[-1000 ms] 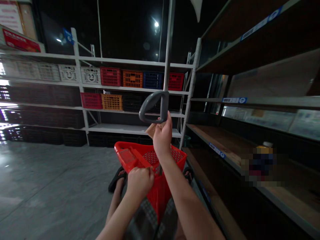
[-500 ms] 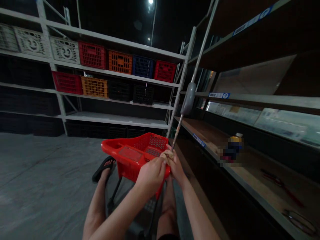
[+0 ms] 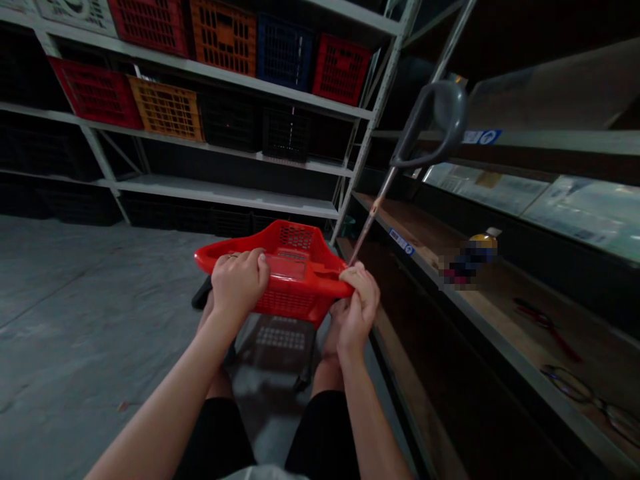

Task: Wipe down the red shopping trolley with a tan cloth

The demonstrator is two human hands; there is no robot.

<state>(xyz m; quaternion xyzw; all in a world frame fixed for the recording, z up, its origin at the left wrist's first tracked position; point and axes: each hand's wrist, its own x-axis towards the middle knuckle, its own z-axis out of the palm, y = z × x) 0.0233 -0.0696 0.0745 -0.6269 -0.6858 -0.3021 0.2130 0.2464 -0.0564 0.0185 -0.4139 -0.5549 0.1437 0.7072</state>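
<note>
A red plastic shopping cart [image 3: 325, 299] stands between my legs, its handle side facing me. My left hand [image 3: 239, 283] is closed over the left part of its handle bar. My right hand [image 3: 361, 303] has its fingers curled around the right end of the handle, beside the foot of a metal pole. This pole [image 3: 367, 230] slants up to the right from the cart's corner, with a grey loop-shaped grip [image 3: 407, 137] partway up. How the pole is fixed at its foot is hidden by my right hand.
Along the right runs a wooden shelf [image 3: 493, 333] with a blurred-out bottle [image 3: 470, 259], a red-handled tool [image 3: 547, 327] and eyeglasses [image 3: 570, 385]. Ahead, a white metal rack [image 3: 225, 198] holds coloured crates, such as an orange crate [image 3: 223, 37]. Grey concrete floor [image 3: 90, 320] lies at left.
My left hand has left the pole's foot and moved left onto the handle. The tan cloth-like bundle at the pole's foot no longer shows clearly. The grey grip has turned, and the view has tilted down.
</note>
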